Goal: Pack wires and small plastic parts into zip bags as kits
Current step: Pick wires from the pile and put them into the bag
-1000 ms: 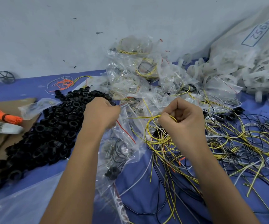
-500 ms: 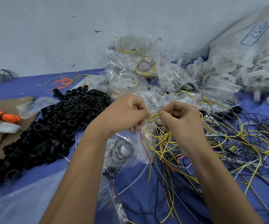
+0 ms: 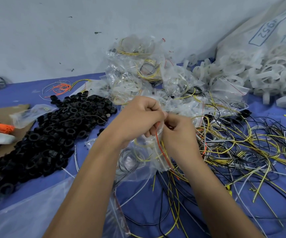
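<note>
Over the blue mat, both hands meet at the zip bag [image 3: 149,152] mouth: left hand [image 3: 138,117] & right hand [image 3: 178,133] pinch it, bag hanging straight down w/ wires.

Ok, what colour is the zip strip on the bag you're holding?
Red; the zip strip on the bag shows best in the head view.

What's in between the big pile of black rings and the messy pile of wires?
In the head view, both hands, left and right, hold a clear zip bag between the black rings and the loose wires.
</note>
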Tool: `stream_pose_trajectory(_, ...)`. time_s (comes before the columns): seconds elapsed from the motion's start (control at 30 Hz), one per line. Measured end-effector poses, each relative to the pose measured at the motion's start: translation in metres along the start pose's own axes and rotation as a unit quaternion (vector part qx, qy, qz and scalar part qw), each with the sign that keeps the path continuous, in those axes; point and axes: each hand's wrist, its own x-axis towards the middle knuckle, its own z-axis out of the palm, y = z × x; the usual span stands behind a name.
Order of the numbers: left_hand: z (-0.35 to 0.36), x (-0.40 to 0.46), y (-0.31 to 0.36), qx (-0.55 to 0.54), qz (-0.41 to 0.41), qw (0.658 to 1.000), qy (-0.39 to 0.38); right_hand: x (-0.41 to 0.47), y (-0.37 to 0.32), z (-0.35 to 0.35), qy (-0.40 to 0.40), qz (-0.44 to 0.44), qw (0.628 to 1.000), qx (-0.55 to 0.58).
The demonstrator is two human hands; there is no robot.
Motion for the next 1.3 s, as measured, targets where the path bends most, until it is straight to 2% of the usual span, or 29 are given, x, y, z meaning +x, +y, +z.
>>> stream_pose_trajectory(0.07, -0.005, 0.0, -0.003, -0.008, -0.011, 1.0, 0.027, 0.002, 0.002, -0.002, -0.064, -0.006, 0.998, -0.013)
stream_pose_trajectory(0.13, -0.01, 0.001, -0.007, -0.012, -0.027, 0.998, 0.059, 0.004, 0.001, -0.006, -0.073, -0.026, 0.997, -0.024)
stream_pose_trajectory(0.27, -0.025, 0.003, -0.016, -0.031, -0.058, 0.99, 0.123, 0.008, -0.004, -0.021, 0.083, -0.07, 0.99, -0.089)
stream_pose_trajectory(0.3, -0.028, 0.003, -0.017, -0.036, -0.061, 0.988, 0.138, 0.008, -0.004, -0.024, 0.098, -0.065, 0.986, -0.118)
stream_pose_trajectory(0.37, -0.032, 0.003, -0.02, -0.039, -0.062, 0.985, 0.158, 0.008, -0.005, -0.029, 0.061, -0.019, 0.986, -0.157)
stream_pose_trajectory(0.53, -0.025, 0.005, -0.023, -0.01, -0.056, 0.986, 0.157, 0.005, -0.01, -0.03, -0.083, 0.063, 0.986, -0.13)
stream_pose_trajectory(0.6, -0.021, 0.007, -0.023, 0.012, -0.051, 0.986, 0.158, 0.006, -0.008, -0.033, -0.098, 0.08, 0.984, -0.122)
stream_pose_trajectory(0.77, -0.018, 0.008, -0.023, 0.041, -0.039, 0.986, 0.16, 0.007, -0.012, -0.04, -0.059, 0.052, 0.99, -0.118)
stream_pose_trajectory(0.93, -0.009, 0.007, -0.019, 0.048, -0.031, 0.989, 0.135, 0.002, -0.018, -0.031, 0.041, -0.036, 0.99, -0.131)
stream_pose_trajectory(0.97, -0.008, 0.007, -0.018, 0.05, -0.031, 0.99, 0.132, 0.003, -0.02, -0.031, 0.027, -0.038, 0.994, -0.095)
stream_pose_trajectory(1.03, -0.007, 0.007, -0.017, 0.047, -0.033, 0.99, 0.125, 0.003, -0.022, -0.028, -0.054, -0.019, 0.998, -0.017)
stream_pose_trajectory(1.07, -0.007, 0.007, -0.016, 0.044, -0.035, 0.991, 0.121, 0.003, -0.022, -0.026, -0.097, -0.022, 0.995, -0.016)
stream_pose_trajectory(1.17, -0.006, 0.006, -0.014, 0.021, -0.034, 0.993, 0.11, 0.003, -0.016, -0.021, -0.151, -0.106, 0.97, -0.155)
stream_pose_trajectory(1.23, -0.003, 0.006, -0.011, 0.007, -0.031, 0.995, 0.098, 0.004, -0.012, -0.02, -0.155, -0.109, 0.959, -0.213)
stream_pose_trajectory(1.3, 0.002, 0.006, -0.008, -0.003, -0.026, 0.996, 0.089, 0.003, -0.009, -0.019, -0.182, -0.085, 0.958, -0.207)
